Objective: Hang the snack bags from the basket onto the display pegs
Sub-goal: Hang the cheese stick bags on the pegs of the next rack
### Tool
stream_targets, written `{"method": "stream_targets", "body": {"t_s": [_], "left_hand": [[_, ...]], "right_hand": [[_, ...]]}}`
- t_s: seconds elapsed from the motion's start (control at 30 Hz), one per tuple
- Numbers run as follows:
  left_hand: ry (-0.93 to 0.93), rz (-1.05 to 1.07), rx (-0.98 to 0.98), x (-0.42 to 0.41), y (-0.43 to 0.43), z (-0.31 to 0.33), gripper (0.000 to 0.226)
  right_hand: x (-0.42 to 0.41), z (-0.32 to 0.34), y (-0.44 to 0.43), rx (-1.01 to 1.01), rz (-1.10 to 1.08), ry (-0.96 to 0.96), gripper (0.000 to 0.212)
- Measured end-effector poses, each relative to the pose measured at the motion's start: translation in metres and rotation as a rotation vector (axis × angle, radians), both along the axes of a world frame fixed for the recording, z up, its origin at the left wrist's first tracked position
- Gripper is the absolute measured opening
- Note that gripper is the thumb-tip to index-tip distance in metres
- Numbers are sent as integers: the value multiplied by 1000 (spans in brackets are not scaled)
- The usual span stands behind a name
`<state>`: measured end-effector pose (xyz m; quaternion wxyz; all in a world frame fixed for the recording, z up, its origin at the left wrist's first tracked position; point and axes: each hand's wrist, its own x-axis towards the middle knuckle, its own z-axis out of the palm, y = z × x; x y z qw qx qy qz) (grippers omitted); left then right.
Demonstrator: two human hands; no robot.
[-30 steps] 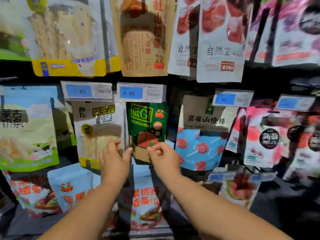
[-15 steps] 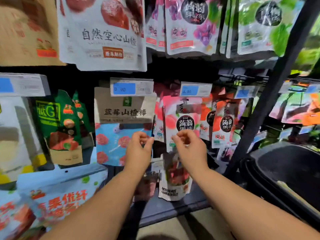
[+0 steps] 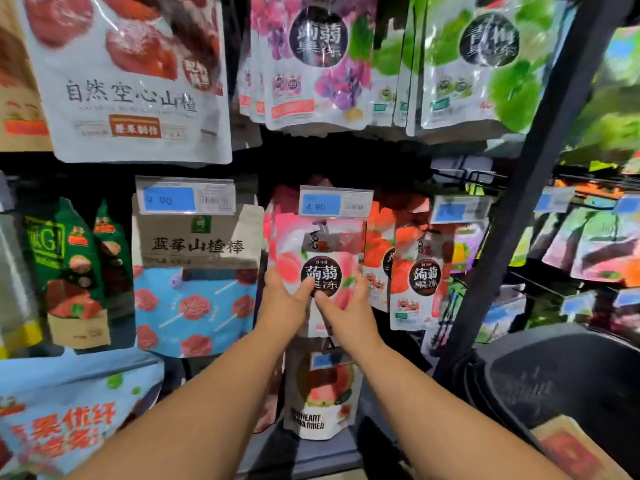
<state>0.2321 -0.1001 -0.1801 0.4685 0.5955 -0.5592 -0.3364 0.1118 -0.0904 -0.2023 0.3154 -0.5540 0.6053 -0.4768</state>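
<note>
Under the price tag point(image 3: 335, 202), left hand point(image 3: 284, 308) and right hand point(image 3: 348, 315) grip the pink bag point(image 3: 323, 242). Thumbs lie on its front — fingers curl at its edges.

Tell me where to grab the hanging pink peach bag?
Take the pink peach bag by its lower side edges, from the front and below, as the left hand and right hand do. It hangs flat and upright, and a price tag covers its top.
</note>
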Motion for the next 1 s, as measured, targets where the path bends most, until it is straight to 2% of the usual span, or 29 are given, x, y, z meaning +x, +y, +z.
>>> {"method": "stream_targets", "body": {"t_s": [0.1,0.23,0.33,0.4,0.5,0.7,0.9,1.0], "left_hand": [[29,83,-37,-5,2,-7,61],[20,196,-56,-16,6,-8,68],[-25,255,-76,-23,8,-6,76],[-48,274,-57,-28,9,-4,79],[-73,285,-23,-34,9,0,85],[-120,333,-61,-39,15,19,85],[-215,374,-168,-27,30,43,75],[-250,409,-215,-29,41,66,72]], "right_hand": [[-10,0,-1,41,66,42,85],[-35,8,-3,98,126,141,64],[-64,14,3,-74,-86,81,42],[-85,15,8,-156,-300,151,38],[-111,13,8,-123,-477,241,55],[-135,1,-14,62,-367,209,93],[-130,-9,-16,87,-318,154,97],[-127,-4,-5,45,-318,159,90]]}}
